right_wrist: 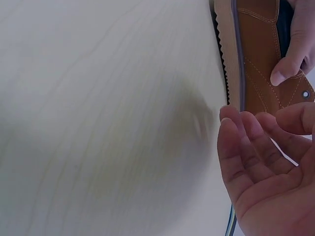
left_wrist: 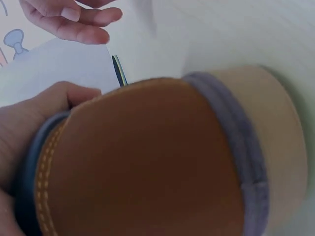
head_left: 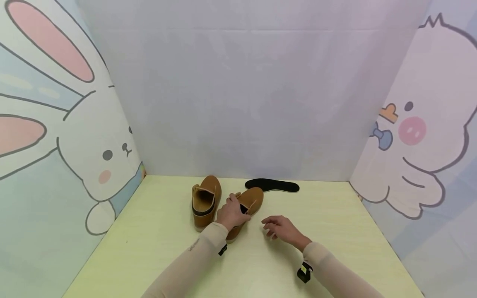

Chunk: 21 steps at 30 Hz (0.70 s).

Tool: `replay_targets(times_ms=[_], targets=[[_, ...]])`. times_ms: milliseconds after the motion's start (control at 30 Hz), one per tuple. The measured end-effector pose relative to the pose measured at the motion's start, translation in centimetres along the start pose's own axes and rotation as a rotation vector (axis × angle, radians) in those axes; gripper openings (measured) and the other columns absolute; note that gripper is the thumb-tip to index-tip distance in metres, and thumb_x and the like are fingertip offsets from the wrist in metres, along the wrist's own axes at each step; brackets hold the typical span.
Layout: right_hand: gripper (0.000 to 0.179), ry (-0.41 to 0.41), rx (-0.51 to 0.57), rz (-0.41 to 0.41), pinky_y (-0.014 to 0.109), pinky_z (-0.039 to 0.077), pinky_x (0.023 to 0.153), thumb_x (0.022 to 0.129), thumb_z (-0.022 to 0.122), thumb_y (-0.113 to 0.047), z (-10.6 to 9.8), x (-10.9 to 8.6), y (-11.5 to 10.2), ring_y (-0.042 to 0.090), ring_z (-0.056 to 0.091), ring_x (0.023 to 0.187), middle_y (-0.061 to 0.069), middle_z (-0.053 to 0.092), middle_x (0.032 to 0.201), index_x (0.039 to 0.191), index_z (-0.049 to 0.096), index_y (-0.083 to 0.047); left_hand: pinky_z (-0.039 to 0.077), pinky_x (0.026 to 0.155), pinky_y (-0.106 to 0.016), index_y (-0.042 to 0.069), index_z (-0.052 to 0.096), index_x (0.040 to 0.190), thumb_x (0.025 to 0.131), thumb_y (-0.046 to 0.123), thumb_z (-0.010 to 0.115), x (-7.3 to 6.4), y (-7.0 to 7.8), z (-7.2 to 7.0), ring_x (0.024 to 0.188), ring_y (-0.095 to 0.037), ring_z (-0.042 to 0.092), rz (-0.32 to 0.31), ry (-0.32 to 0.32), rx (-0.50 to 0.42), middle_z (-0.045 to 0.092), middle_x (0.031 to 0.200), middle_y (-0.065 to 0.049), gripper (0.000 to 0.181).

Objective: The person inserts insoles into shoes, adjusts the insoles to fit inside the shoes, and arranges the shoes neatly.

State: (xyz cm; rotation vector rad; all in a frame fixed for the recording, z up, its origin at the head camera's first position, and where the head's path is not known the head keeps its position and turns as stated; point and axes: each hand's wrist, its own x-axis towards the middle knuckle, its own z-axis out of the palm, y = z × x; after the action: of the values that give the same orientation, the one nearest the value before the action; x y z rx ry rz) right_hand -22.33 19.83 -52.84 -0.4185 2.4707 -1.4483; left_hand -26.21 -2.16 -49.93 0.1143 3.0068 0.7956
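Observation:
My left hand (head_left: 232,214) grips a brown leather shoe (head_left: 255,196) across its opening, the thumb on its right side. In the left wrist view the heel of this shoe (left_wrist: 147,157), with a grey band above a tan sole, fills much of the picture. The shoe stands upright on the table, its toe pointing away and to the right. To its right, apart from it, my right hand (head_left: 283,229) hovers with loosely bent fingers and holds nothing. A matching brown shoe (head_left: 203,221) stands just left of the held one. Behind lies a black insole (head_left: 272,184).
The pale wood-grain table (head_left: 149,248) meets a plain light curtain (head_left: 238,91) at its back edge. Cartoon-printed panels flank it, a rabbit (head_left: 89,145) on the left and a white character (head_left: 428,103) on the right.

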Motion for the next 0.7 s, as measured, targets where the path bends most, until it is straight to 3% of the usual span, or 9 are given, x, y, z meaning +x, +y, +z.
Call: replay_targets(times_ms=[400, 533, 700], targets=[[0.024, 0.007, -0.022, 0.005, 0.043, 0.058, 0.068, 0.103, 0.053, -0.006, -0.3, -0.2, -0.2, 0.027, 0.069, 0.083, 0.017, 0.070, 0.101, 0.116, 0.070, 0.005, 0.055, 0.068, -0.046, -0.005, 0.043, 0.135, 0.078, 0.045, 0.085, -0.3, -0.3, -0.6, 0.079, -0.030, 0.065, 0.027, 0.036, -0.014, 0.064, 0.106, -0.018, 0.087], [0.024, 0.013, -0.032, 0.003, 0.042, 0.058, 0.067, 0.103, 0.054, -0.006, -0.5, -0.3, 0.1, 0.026, 0.069, 0.082, 0.016, 0.070, 0.100, 0.116, 0.070, 0.005, 0.056, 0.068, -0.045, -0.006, 0.041, 0.140, 0.078, 0.045, 0.085, -0.3, -0.1, -1.5, 0.078, -0.028, 0.066, 0.052, 0.055, -0.034, 0.066, 0.107, -0.018, 0.092], [0.023, 0.016, -0.029, -0.009, 0.040, 0.057, 0.066, 0.102, 0.055, -0.006, -0.6, -0.5, 0.3, 0.025, 0.069, 0.079, 0.018, 0.070, 0.099, 0.116, 0.070, 0.006, 0.053, 0.059, -0.043, -0.005, 0.041, 0.142, 0.078, 0.047, 0.083, -0.2, 0.6, -3.6, 0.066, -0.024, 0.062, 0.079, 0.110, -0.057, 0.067, 0.097, -0.014, 0.093]])
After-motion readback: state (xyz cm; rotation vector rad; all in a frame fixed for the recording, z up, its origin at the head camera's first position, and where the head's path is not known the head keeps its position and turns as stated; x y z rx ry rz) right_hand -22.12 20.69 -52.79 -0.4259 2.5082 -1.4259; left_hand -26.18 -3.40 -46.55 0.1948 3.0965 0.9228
